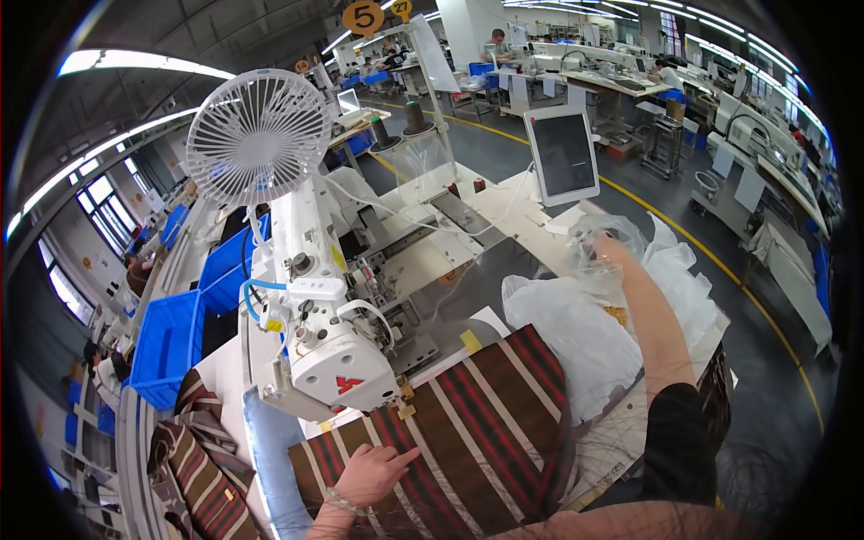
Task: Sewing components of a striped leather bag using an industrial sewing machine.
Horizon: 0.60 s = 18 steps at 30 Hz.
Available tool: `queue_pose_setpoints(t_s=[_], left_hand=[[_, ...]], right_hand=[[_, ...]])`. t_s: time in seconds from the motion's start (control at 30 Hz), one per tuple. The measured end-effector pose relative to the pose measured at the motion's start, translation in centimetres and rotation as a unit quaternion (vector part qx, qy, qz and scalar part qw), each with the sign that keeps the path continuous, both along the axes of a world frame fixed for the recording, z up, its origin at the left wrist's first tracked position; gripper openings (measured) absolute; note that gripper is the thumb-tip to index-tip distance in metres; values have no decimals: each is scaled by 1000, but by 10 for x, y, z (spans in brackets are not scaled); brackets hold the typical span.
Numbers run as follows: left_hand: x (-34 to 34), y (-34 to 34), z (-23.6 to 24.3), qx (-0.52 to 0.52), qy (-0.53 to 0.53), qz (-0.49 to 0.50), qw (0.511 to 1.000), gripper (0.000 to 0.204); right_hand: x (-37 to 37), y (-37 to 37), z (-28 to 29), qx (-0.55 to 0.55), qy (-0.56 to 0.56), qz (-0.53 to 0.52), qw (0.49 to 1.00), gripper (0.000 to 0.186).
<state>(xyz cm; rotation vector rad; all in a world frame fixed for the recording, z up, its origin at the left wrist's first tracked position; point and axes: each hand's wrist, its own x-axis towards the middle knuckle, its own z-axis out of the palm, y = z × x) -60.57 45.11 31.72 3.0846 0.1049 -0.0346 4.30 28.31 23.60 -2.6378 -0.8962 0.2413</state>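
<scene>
Striped cloth is lying at the sewing machine; work is seemingly standing unfinished, amount stitched or left not discernible. Left hand is resting on cloth, fingers loosely spread, pinching nothing. Right hand is touching a clear plastic bag; grip: cannot tell.

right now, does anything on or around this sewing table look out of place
Crumpled plastic bags are heaped right of the spread striped cloth, and another striped piece lies bunched at lower left. They look untidy, but no spill or damage shows.
</scene>
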Motion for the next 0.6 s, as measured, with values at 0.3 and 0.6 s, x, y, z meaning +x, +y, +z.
queue_pose_setpoints(t_s=[0.3, 0.6], left_hand=[[2, -6, -2, -11, 11, -2, 1000, 44], [1, -6, -1, -6, -2, -17, 1000, 42]], right_hand=[[-24, 18, 4, -213, -166, 84, 959, 44], [-49, 14, 48, -153, -234, 98, 955, 18]])
